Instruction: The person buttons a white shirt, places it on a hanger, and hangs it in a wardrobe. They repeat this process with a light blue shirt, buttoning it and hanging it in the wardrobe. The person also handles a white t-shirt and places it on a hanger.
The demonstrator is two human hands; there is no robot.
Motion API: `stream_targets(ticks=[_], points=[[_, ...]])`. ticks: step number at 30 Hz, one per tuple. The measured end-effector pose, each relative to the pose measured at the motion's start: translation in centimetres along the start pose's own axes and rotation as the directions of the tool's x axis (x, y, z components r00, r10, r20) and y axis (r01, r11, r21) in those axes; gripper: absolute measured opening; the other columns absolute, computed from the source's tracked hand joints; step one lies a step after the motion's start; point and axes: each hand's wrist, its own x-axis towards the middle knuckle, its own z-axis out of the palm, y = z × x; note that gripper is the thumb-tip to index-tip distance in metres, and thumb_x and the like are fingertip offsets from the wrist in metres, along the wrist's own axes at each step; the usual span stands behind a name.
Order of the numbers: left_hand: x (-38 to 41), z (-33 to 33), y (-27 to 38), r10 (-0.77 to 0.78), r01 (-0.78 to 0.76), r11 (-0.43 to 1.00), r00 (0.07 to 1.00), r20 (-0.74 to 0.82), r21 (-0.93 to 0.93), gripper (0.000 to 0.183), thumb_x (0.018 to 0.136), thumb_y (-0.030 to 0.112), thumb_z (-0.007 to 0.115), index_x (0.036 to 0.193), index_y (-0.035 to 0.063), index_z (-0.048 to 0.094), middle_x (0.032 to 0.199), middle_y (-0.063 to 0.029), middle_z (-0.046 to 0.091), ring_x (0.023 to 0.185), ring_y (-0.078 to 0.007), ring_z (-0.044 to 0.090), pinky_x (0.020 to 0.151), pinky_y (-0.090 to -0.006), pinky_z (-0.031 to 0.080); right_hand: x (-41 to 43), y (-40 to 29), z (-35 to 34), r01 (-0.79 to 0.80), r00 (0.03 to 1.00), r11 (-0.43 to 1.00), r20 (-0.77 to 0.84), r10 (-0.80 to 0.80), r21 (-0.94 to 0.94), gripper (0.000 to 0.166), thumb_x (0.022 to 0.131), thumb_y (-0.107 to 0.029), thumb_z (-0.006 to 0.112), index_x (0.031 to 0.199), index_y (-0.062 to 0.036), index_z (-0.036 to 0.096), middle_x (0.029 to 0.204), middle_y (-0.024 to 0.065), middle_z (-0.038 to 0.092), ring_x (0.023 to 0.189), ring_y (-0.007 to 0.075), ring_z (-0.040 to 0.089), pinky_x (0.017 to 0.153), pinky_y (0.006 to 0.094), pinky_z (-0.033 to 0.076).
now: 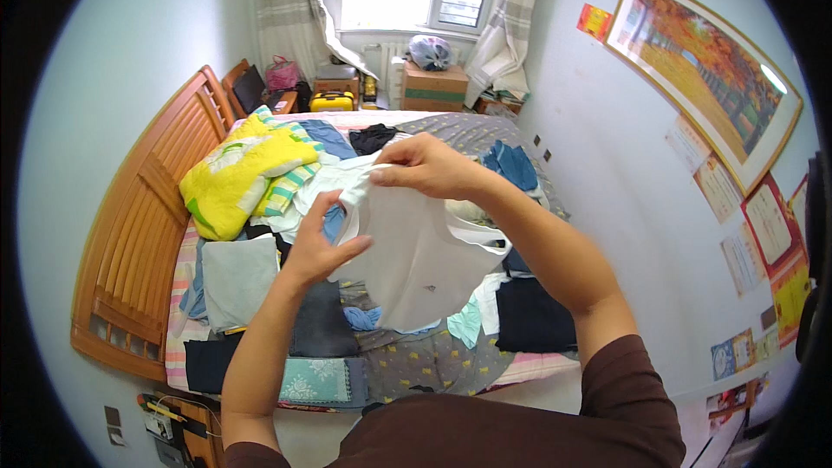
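A white sleeveless garment (409, 253) hangs above the bed from my right hand (422, 166), which pinches its upper edge between thumb and fingers. It bears a small dark mark low on the front. My left hand (325, 240) is beside its left edge, thumb and fingers spread apart around an opening in the cloth. Whether those fingers touch the fabric I cannot tell. Beneath lie a blue cloth (364, 318), folded dark trousers (322, 322) and a pale mint cloth (465, 324) on the grey patterned bedsheet (416, 367).
A yellow quilt (240, 172) is heaped by the wooden headboard (140, 227). A folded grey cloth (239, 279), a folded teal towel (316, 379) and folded black clothing (534, 315) lie around the bed. Cardboard boxes (432, 88) stand below the window, near a yellow case (331, 101).
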Motion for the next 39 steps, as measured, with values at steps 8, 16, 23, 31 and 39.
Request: stream_targets(ticks=[8,16,23,31,39], points=[[3.2,6.4,0.4,-0.16,0.165,0.95,0.986,0.04,-0.267,0.037,0.102,0.038,0.054,0.092,0.0031,0.061,0.071,0.0055,0.05,0.066,-0.004,0.042,0.056,-0.0223,0.034,-7.9,8.7,5.6,0.054,0.919,0.992,-0.394,-0.003,0.118,0.041,0.086,-0.034,0.074,0.108,-0.0001,0.066,0.098,0.0082,0.067,0.092,0.0162,0.063,0.083,0.0315,0.05],[4.4,6.0,1.4,-0.192,0.248,0.951,0.941,0.279,-0.183,0.036,0.101,0.037,0.055,0.088,0.0043,0.06,0.072,0.0069,0.048,0.067,-0.0029,0.041,0.057,-0.0222,0.034,-15.9,22.3,13.9,-0.319,0.861,0.769,-0.169,0.479,0.555,0.059,0.09,-0.031,0.07,0.136,-0.0022,0.05,0.133,0.0099,0.055,0.115,0.0206,0.056,0.097,0.0347,0.046],[4.6,2.4,3.9,-0.181,0.223,0.972,0.912,0.369,-0.075,0.036,0.102,0.037,0.053,0.084,0.0053,0.058,0.071,0.0058,0.049,0.067,-0.0042,0.042,0.058,-0.0223,0.036,-12.2,21.5,18.0,-0.158,0.977,0.622,0.029,0.212,0.767,0.051,0.091,-0.026,0.07,0.132,-0.0021,0.053,0.121,0.0059,0.063,0.105,0.014,0.061,0.093,0.03,0.048],[2.6,-2.6,5.5,-0.273,0.294,0.956,0.895,0.354,-0.005,0.037,0.101,0.039,0.054,0.084,0.0058,0.057,0.072,0.0049,0.047,0.07,-0.0054,0.042,0.061,-0.0227,0.036,-10.4,21.2,20.3,-0.126,0.988,0.742,0.018,0.152,0.659,0.037,0.083,-0.019,0.074,0.117,-0.0063,0.065,0.118,0.0044,0.061,0.105,0.0147,0.057,0.09,0.031,0.046],[2.3,-5.8,6.6,-0.261,0.262,0.965,0.938,0.227,0.028,0.039,0.101,0.04,0.054,0.086,0.0045,0.059,0.074,0.0055,0.05,0.07,-0.0053,0.044,0.061,-0.0227,0.037,-6.8,16.4,19.5,0.296,0.954,0.915,-0.049,-0.294,0.274,0.036,0.082,-0.015,0.07,0.118,-0.0107,0.063,0.131,0.0108,0.053,0.118,0.0283,0.055,0.1,0.0385,0.042]])
